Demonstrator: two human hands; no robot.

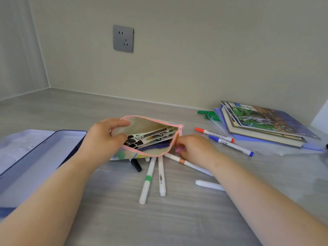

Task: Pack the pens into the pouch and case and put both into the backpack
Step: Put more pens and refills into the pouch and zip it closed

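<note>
A cream pouch (150, 122) with a pink zip lies open at the middle of the desk, with several black-and-white pens (150, 136) inside. My left hand (104, 137) pinches the pouch's left rim and holds its mouth apart. My right hand (193, 148) grips the pink zip pull at the pouch's right end. Loose white pens (147, 181) lie in front of the pouch, one partly under my right wrist. A red-capped marker (213, 134) and a blue-capped marker (230, 145) lie to the right. An open tin case (40, 157) with a navy rim sits at the left.
A stack of books and folders (262, 125) sits at the back right, with green clips (209, 115) beside it. A grey wall socket (123, 38) is on the back wall. The desk meets walls at the back and left. No backpack is in view.
</note>
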